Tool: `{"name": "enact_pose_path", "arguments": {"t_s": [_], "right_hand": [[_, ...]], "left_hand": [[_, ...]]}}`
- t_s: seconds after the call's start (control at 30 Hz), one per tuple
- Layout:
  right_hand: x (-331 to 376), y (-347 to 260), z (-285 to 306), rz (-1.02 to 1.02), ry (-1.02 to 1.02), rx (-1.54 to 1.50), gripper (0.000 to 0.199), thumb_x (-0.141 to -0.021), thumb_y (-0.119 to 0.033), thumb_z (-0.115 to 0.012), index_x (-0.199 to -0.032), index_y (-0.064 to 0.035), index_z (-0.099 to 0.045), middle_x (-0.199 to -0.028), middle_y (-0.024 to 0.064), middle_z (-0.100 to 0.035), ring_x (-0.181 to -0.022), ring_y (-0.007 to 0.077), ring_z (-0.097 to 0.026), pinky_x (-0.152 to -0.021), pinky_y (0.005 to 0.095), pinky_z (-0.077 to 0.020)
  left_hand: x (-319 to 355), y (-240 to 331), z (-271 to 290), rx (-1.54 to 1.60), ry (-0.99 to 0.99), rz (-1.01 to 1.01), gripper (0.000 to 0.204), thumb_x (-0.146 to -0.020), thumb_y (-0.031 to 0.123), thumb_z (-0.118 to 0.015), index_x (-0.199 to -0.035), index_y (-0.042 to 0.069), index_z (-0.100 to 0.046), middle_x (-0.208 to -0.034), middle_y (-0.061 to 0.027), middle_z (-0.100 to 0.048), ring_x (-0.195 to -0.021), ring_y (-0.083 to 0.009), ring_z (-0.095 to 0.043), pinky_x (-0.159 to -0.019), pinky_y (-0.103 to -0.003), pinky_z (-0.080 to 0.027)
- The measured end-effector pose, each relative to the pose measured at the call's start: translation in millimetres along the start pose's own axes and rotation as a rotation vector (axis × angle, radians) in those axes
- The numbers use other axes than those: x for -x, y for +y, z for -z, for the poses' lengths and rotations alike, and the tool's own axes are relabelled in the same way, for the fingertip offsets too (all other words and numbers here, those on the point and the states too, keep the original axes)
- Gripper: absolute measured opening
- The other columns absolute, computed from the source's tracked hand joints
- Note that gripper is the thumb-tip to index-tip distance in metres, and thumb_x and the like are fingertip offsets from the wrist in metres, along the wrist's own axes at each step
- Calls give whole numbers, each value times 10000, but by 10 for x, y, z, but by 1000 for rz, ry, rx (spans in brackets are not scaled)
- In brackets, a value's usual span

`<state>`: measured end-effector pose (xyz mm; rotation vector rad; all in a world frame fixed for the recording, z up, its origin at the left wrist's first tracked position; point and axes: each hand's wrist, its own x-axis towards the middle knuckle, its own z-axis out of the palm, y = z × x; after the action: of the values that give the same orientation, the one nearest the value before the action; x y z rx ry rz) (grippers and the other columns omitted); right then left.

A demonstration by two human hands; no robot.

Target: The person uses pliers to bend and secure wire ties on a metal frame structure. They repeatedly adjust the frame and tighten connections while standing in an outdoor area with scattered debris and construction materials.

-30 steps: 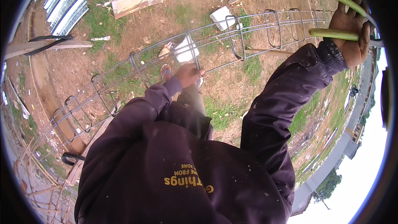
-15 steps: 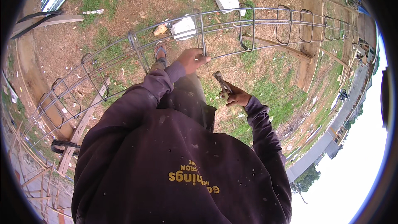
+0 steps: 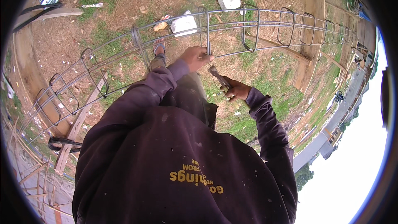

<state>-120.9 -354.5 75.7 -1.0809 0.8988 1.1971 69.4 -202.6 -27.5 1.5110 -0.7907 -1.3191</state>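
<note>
A long rebar cage [image 3: 227, 50] of steel rods and square stirrups runs across in front of me. My left hand [image 3: 196, 59] is closed at the near lower corner of one stirrup [image 3: 208, 31], where it meets a long rod. Its fingertips hide most of that joint. In my right hand [image 3: 238, 90] is a pair of pincers [image 3: 214, 72], held by the handles. The pincers' head points up and left, just below my left fingertips. Whether its jaws grip any wire is too small to tell.
Wooden planks [image 3: 280, 49] lie beneath the cage. Two white blocks [image 3: 183, 24] rest on the grassy ground beyond it. Coils of black wire [image 3: 63, 144] lie on boards at the left and far right. Sticks [image 3: 39, 182] crowd the lower left.
My right hand has brought the pincers' head up and left, closer to my left fingertips. The thin wire seen hanging there before is hard to make out now. My left hand keeps its hold.
</note>
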Motion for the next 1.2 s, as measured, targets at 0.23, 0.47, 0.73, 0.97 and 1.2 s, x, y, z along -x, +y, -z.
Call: {"name": "enact_pose_path", "arguments": {"t_s": [0.23, 0.47, 0.73, 0.97, 1.2], "right_hand": [[36, -202, -18, 10, 89, 60, 813, -846, -36, -597, -1528, -224, -197, -1200, 119, -516, -1005, 221, -576, -703, 373, -584], [-50, -43, -95, 129, 93, -120, 353, -956, -145, -560, -1283, -72, -452, -930, 77, -574, -813, 180, -619, -626, 354, -549], [-103, 80, -291, 118, 242, -146, 268, -979, -176, -550, -1201, -27, -527, -785, 51, -556, -699, 159, -609, -594, 326, -536], [-275, 322, -537, 266, 406, -264, 262, -977, -222, -558, -1159, -32, -564, -761, 67, -606, -680, 167, -626, -596, 321, -530], [-327, 432, -554, 298, 390, -206, 299, -980, -232, -531, -1198, -32, -568, -815, 86, -648, -729, 173, -652, -660, 332, -535]], "left_hand": [[5, 55, 33, -14, -4, 26, 391, -893, 420, -654, -994, 48, -723, -896, -164, -697, -843, -272, -686, -772, -384, -519], [-21, -85, -22, -80, -1, 48, 398, -896, 428, -652, -990, 47, -719, -905, -163, -687, -862, -288, -679, -788, -387, -519], [-43, -151, -52, -167, 8, 24, 420, -896, 453, -640, -1004, 54, -717, -898, -174, -670, -849, -305, -665, -793, -402, -512], [-39, -183, -78, -165, 19, 21, 434, -894, 468, -632, -1018, 61, -718, -892, -175, -668, -844, -312, -663, -797, -408, -508], [-45, -176, -62, -154, 10, 27, 415, -892, 454, -635, -1027, 72, -725, -901, -170, -687, -839, -291, -673, -784, -392, -516]]}}
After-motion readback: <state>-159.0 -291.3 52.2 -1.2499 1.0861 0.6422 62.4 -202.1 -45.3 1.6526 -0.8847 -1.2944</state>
